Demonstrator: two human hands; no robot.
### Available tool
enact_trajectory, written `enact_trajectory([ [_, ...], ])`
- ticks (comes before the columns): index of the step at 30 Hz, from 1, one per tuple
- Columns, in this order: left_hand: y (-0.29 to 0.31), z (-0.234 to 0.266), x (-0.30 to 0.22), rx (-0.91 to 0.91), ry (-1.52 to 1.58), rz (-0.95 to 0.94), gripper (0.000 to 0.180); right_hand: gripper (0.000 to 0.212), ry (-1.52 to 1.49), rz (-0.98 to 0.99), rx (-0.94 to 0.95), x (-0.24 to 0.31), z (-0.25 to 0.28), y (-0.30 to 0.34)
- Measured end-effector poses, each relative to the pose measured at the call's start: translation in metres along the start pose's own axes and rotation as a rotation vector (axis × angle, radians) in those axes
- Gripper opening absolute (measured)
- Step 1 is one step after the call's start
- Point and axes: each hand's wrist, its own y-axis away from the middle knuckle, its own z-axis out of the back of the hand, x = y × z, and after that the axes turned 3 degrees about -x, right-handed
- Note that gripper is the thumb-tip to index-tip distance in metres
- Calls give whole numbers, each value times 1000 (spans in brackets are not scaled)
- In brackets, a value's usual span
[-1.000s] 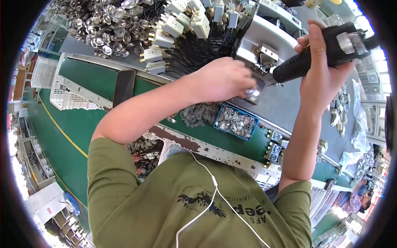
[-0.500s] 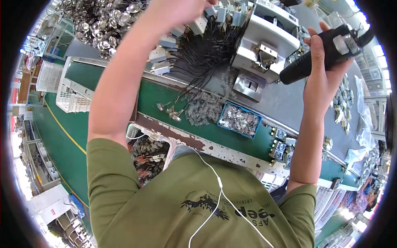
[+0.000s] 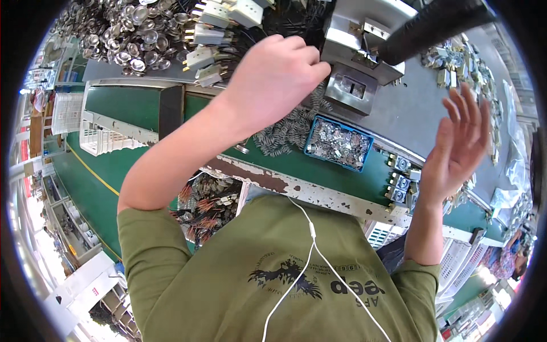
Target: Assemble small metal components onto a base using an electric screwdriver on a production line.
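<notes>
My left hand (image 3: 279, 82) is closed just left of a metal block with a slot (image 3: 353, 91). Its fingers are curled under, and anything in them is hidden. My right hand (image 3: 456, 148) is raised at the right with fingers spread and nothing in it. A black cylindrical tool, looking like an electric screwdriver (image 3: 433, 29), hangs free above it, tip close to a metal-faced machine (image 3: 342, 43). Below my left hand lies a heap of coil springs (image 3: 279, 137). Beside them stands a blue tray (image 3: 333, 163) of small metal pieces.
Several white plug-like parts with black cables (image 3: 212, 35) lie at the back. Shiny round metal cups (image 3: 137, 43) are heaped at the far left. Small blocks with round inserts (image 3: 400, 183) sit by the chipped bench edge (image 3: 319, 194). More small parts (image 3: 473, 74) lie far right.
My right hand has let go of the black tool and come down and nearer, opening. My left hand has moved down and right, from the cabled parts to beside the slotted block.
</notes>
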Motion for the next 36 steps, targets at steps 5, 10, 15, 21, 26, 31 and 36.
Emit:
enact_trajectory([
  [5,1,-37,4,119,-144,-120,4,21,165,81,39,7,77,-5],
  [10,-10,-36,10,139,-175,-145,29,29,853,-442,354,20,156,-3],
  [15,-3,-36,5,70,-190,-128,24,43,1179,-526,635,10,169,43],
  [21,-4,-14,-3,107,16,-18,24,59,1137,-796,563,28,154,48],
  [26,-4,-6,-2,201,175,85,24,57,1084,-739,445,24,152,59],
  [31,-6,8,-5,87,271,116,21,50,1071,-537,451,37,147,40],
  [36,-2,13,-1,93,524,280,18,43,537,-141,525,55,74,-15],
])
